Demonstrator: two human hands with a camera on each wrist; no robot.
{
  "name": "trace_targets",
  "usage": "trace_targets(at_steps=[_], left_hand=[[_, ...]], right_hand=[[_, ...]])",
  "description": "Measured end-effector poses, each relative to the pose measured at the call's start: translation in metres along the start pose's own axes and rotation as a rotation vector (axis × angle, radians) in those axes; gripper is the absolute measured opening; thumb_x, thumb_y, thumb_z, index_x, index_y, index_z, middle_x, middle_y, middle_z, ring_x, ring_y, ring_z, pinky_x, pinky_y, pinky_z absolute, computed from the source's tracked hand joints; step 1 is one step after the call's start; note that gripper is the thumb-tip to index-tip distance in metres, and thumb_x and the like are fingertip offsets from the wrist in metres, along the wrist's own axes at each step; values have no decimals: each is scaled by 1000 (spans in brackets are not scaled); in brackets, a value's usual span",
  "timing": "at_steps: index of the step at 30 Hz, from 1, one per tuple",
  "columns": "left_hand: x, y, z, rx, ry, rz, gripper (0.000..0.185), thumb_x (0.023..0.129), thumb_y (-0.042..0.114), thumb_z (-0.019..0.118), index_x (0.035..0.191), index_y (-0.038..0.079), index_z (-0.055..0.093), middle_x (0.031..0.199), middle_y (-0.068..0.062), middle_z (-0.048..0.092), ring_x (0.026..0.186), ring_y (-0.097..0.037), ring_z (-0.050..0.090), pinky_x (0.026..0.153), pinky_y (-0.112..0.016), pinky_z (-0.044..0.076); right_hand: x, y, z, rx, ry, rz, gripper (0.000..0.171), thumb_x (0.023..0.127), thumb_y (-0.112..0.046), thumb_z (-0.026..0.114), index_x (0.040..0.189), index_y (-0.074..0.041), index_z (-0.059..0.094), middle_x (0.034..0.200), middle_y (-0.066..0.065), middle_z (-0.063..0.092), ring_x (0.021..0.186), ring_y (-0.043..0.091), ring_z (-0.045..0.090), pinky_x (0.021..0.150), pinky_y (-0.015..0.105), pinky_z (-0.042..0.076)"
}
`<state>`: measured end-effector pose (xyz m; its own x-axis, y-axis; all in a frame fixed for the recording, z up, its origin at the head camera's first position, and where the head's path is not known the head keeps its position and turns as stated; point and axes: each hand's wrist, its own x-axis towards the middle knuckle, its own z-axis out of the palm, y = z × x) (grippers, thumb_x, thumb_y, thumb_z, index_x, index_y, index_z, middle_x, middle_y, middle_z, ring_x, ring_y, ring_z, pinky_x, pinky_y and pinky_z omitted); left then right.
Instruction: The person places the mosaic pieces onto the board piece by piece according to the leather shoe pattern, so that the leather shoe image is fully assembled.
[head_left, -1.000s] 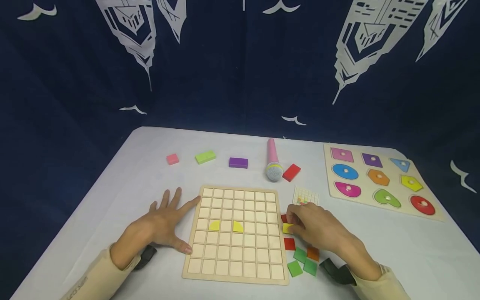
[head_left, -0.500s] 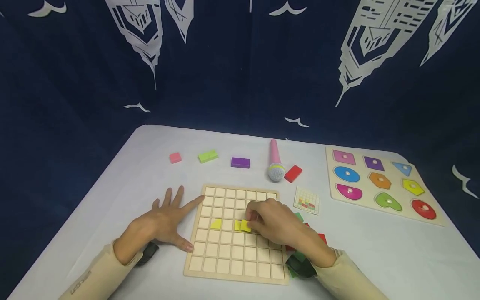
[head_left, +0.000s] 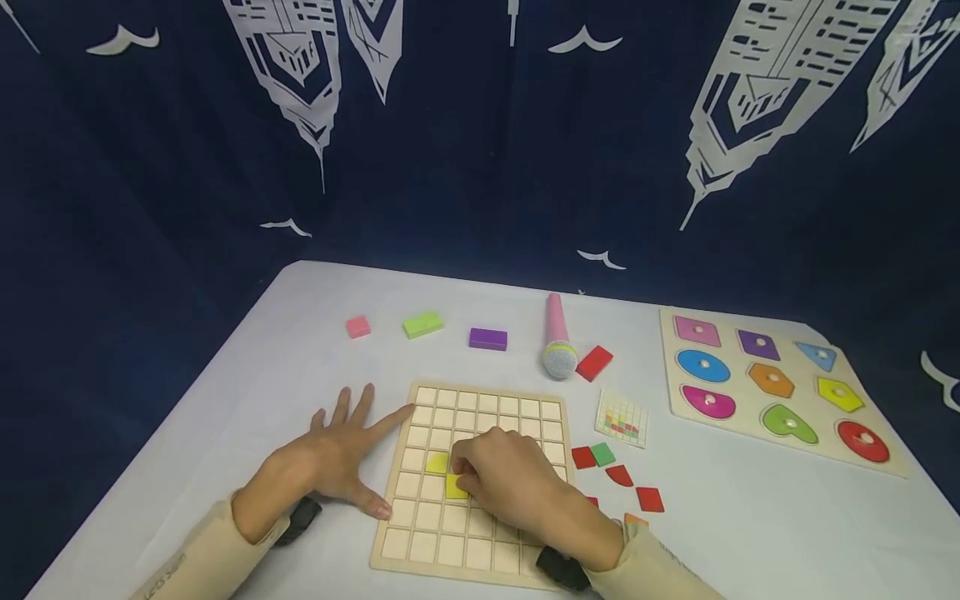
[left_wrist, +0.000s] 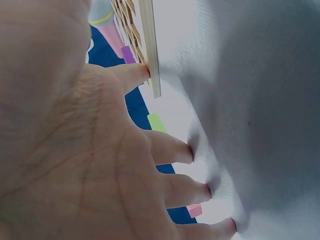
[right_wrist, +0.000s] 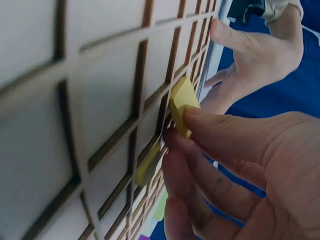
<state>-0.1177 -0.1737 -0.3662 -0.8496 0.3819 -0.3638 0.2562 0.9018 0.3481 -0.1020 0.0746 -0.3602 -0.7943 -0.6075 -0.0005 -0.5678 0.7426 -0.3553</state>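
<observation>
Both arms wear long cream sleeves: the left sleeve (head_left: 197,557) carries small grey lettering along the forearm. A black wrist-mounted device sits under the left wrist (head_left: 298,518), another under the right wrist (head_left: 561,570). Both hands are bare.

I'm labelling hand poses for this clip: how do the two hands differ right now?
The left hand lies flat with fingers spread on the table, its fingertips against the grid board's edge; the right hand is over the board with fingers curled. The left hand holds nothing; the right hand pinches a yellow tile, tilted at a cell. Both wear beige sleeves.
</observation>
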Motion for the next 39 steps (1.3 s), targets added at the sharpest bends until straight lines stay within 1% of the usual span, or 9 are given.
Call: trace_targets(at_steps=[3,7,10,16,19,23,26,33,39], left_hand=[[1,1,1,8,3,2,131,54,61,90,160,33,19,164,-33,0,147,-60,-4,109,-80,10],[2,0,1,14,8,3,131,53,61,90,160,32,20,163,-34,1,147,-61,-3,108,-81,10],[3,0,1,13,13,6,131,53,61,90,160,32,20,163,-34,1,146,-62,-3,108,-81,10],[4,0,4,-1,-7,-7,130,54,61,90,160,35,19,164,-32,-1,148,-59,-4,111,-79,9],[5,0,4,6,-7,-5,129,54,61,89,160,36,19,164,-31,-1,148,-58,-4,111,-78,9],[6,1,3,8,3,-3,129,54,60,90,160,35,20,164,-32,0,148,-58,-4,110,-79,8],[7,2,3,1,-1,-3,130,54,60,91,160,35,20,164,-31,-1,148,-58,-3,111,-79,8],[6,2,4,-10,0,5,130,54,60,91,160,34,20,164,-32,-1,148,-59,-4,110,-80,8],[2,-1,3,-20,8,18,129,55,59,91,160,32,20,163,-34,-2,147,-61,-5,108,-82,7]], right_hand=[[-4,-4,4,-75,31,6,8,83,-16,81,83,-20,74,76,-12,68,66,1,56,55,22,46],[-9,-6,6,-144,79,-37,19,81,-9,77,68,-22,70,71,-11,62,63,2,53,51,21,43],[-15,-7,6,-181,99,-65,23,81,-6,73,65,-22,71,72,-10,60,65,5,53,49,21,41],[-30,-8,1,-176,40,-74,15,85,-12,74,75,-24,76,88,-10,66,74,6,52,54,19,44],[-36,-3,-4,-140,-12,-64,8,85,-16,76,87,-24,78,95,-12,68,81,6,56,61,21,49],[-46,12,-15,-28,-83,-4,23,87,-21,77,110,-21,76,108,-11,69,98,8,63,78,28,56],[-57,26,-24,23,-95,44,31,86,-22,78,117,-19,74,113,-10,69,102,8,64,85,31,56],[-87,59,-42,23,-64,176,32,82,-25,82,113,-22,74,96,-17,66,78,1,53,65,24,47],[-106,80,-50,52,-89,338,35,77,-29,86,110,-25,74,95,-20,66,79,5,52,69,23,49]])
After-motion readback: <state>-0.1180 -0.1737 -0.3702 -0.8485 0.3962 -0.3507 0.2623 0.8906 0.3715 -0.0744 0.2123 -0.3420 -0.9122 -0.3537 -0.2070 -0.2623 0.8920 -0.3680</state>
